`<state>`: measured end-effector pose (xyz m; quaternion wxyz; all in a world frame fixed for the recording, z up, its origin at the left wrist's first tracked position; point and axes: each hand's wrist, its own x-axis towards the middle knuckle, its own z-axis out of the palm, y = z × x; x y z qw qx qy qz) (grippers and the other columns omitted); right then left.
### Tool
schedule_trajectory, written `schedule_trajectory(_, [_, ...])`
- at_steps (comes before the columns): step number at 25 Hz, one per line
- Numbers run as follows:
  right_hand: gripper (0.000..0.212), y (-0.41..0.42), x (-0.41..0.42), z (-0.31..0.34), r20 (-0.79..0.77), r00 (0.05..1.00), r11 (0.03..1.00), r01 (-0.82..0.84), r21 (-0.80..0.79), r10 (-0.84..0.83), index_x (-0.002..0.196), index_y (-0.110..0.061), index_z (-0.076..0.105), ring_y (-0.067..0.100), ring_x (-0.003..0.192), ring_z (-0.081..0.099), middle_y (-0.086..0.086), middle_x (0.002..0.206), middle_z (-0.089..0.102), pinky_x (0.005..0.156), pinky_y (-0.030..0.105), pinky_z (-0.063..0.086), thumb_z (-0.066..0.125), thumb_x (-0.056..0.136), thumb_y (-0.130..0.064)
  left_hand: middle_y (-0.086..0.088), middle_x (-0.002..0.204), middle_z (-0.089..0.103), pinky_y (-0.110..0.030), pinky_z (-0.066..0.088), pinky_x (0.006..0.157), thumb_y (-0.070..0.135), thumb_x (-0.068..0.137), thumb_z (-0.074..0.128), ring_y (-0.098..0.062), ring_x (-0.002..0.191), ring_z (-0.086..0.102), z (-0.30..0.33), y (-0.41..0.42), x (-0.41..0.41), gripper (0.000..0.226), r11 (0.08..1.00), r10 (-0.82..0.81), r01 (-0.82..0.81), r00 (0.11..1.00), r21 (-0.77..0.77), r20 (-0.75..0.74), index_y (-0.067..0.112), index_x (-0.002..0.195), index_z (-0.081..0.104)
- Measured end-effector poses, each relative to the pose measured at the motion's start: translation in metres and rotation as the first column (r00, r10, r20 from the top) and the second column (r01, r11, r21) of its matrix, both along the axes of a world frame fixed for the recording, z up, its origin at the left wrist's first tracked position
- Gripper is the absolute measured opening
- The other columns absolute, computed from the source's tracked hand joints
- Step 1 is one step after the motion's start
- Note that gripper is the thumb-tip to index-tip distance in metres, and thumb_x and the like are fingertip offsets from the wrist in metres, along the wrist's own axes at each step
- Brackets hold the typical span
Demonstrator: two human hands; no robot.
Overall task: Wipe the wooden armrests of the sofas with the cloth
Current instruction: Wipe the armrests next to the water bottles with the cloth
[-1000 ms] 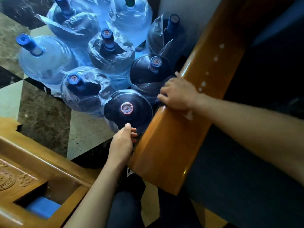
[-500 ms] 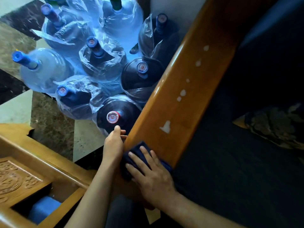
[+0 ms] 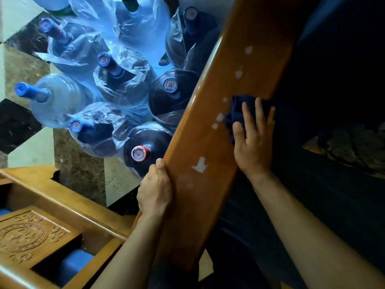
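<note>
On the wooden armrest (image 3: 208, 147), the right hand (image 3: 253, 140) presses a dark cloth (image 3: 239, 109) with straight fingers; most of the cloth is hidden under the palm. The left hand (image 3: 155, 188) grips the armrest's outer edge, its fingertips out of sight. Beside it stand water bottles (image 3: 162, 94), partly wrapped in plastic. The sofa seat (image 3: 333, 184) is too dark to make out.

Tiled floor (image 3: 31, 147) carries clustered water jugs (image 3: 143, 151) (several wrapped in plastic).
</note>
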<state>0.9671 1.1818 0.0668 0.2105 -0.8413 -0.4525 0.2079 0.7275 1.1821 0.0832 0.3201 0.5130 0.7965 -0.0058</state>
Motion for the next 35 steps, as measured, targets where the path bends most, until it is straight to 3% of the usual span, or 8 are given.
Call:
schedule_trajectory(4, [0.055, -0.073, -0.070, 0.016, -0.040, 0.998, 0.994, -0.061, -0.093, 0.058, 0.159, -0.029, 0.027, 0.031, 0.158, -0.004, -0.005, 0.172, 0.007, 0.123, 0.062, 0.020, 0.031, 0.107, -0.046, -0.011, 0.107, 0.067, -0.043, 0.038, 0.083, 0.076, 0.091, 0.000, -0.031, 0.096, 0.058, 0.002, 0.005, -0.010, 0.079, 0.992, 0.097, -0.086, 0.988, -0.089, 0.122, 0.029, 0.104, 0.061])
schedule_trajectory(7, [0.063, -0.125, -0.134, 0.027, 0.081, 0.948, 0.939, -0.288, -0.189, 0.307, 0.161, -0.027, 0.025, 0.038, 0.158, 0.004, 0.002, 0.172, 0.012, 0.122, 0.061, 0.020, 0.039, 0.103, -0.049, -0.008, 0.103, 0.071, -0.050, 0.049, 0.094, 0.087, 0.080, 0.008, -0.027, 0.097, 0.065, -0.001, 0.013, -0.024, 0.089, 0.936, 0.350, -0.305, 0.858, -0.175, 0.375, 0.026, 0.104, 0.067])
schedule_trajectory(13, [0.049, 0.037, -0.155, 0.014, 0.209, 0.787, 0.813, -0.548, -0.196, 0.580, 0.136, -0.021, 0.064, 0.037, 0.154, 0.023, 0.010, 0.153, 0.052, 0.127, 0.051, 0.011, 0.051, 0.094, -0.042, -0.019, 0.111, 0.071, -0.053, 0.051, 0.099, 0.074, 0.093, 0.024, -0.034, 0.109, 0.067, -0.011, 0.020, -0.050, 0.072, 0.809, 0.575, -0.521, 0.605, -0.273, 0.551, 0.019, 0.102, 0.069])
schedule_trajectory(17, [0.038, 0.082, -0.142, 0.011, 0.251, 0.798, 0.832, -0.487, -0.267, 0.548, 0.121, -0.014, 0.071, 0.033, 0.144, 0.039, 0.008, 0.131, 0.067, 0.126, 0.048, 0.012, 0.047, 0.098, -0.032, -0.016, 0.107, 0.071, -0.054, 0.052, 0.098, 0.075, 0.091, 0.022, -0.031, 0.103, 0.068, -0.005, 0.025, -0.045, 0.074, 0.807, 0.584, -0.516, 0.630, -0.286, 0.512, 0.019, 0.098, 0.070])
schedule_trajectory(20, [0.048, -0.013, -0.147, 0.022, 0.205, 0.868, 0.892, -0.437, -0.120, 0.453, 0.149, -0.019, 0.052, 0.034, 0.155, 0.023, 0.006, 0.160, 0.043, 0.125, 0.053, 0.021, 0.048, 0.103, -0.031, -0.017, 0.106, 0.071, -0.055, 0.049, 0.101, 0.072, 0.094, 0.019, -0.035, 0.105, 0.067, 0.004, 0.029, -0.040, 0.074, 0.826, 0.561, -0.479, 0.653, -0.296, 0.510, 0.017, 0.098, 0.069])
schedule_trajectory(25, [0.067, -0.142, -0.114, 0.030, 0.123, 0.912, 0.898, -0.349, -0.266, 0.391, 0.163, -0.032, 0.010, 0.028, 0.159, 0.005, -0.006, 0.173, 0.004, 0.122, 0.056, 0.030, 0.029, 0.104, -0.054, -0.011, 0.106, 0.071, -0.056, 0.049, 0.100, 0.090, 0.072, 0.019, -0.028, 0.102, 0.066, 0.007, 0.029, -0.034, 0.090, 0.842, 0.539, -0.453, 0.677, -0.292, 0.502, 0.021, 0.101, 0.069])
schedule_trajectory(30, [0.069, 0.000, -0.045, 0.017, 0.149, 0.989, 0.979, 0.044, -0.199, -0.014, 0.162, -0.030, 0.015, 0.030, 0.158, -0.010, -0.001, 0.173, 0.001, 0.127, 0.057, 0.008, 0.023, 0.102, -0.063, -0.015, 0.104, 0.072, -0.062, 0.049, 0.100, 0.091, 0.068, 0.024, -0.037, 0.100, 0.068, -0.002, 0.033, -0.026, 0.090, 0.852, 0.524, -0.432, 0.688, -0.297, 0.503, 0.020, 0.101, 0.069])
schedule_trajectory(35, [0.063, 0.072, -0.051, 0.014, 0.214, 0.927, 0.947, -0.276, -0.162, 0.307, 0.161, -0.029, 0.024, 0.034, 0.158, -0.003, 0.001, 0.172, 0.013, 0.127, 0.055, 0.005, 0.025, 0.105, -0.057, -0.018, 0.105, 0.073, -0.063, 0.048, 0.101, 0.086, 0.078, 0.026, -0.039, 0.103, 0.068, 0.000, 0.042, -0.014, 0.086, 0.845, 0.532, -0.465, 0.681, -0.265, 0.503, 0.016, 0.101, 0.070])
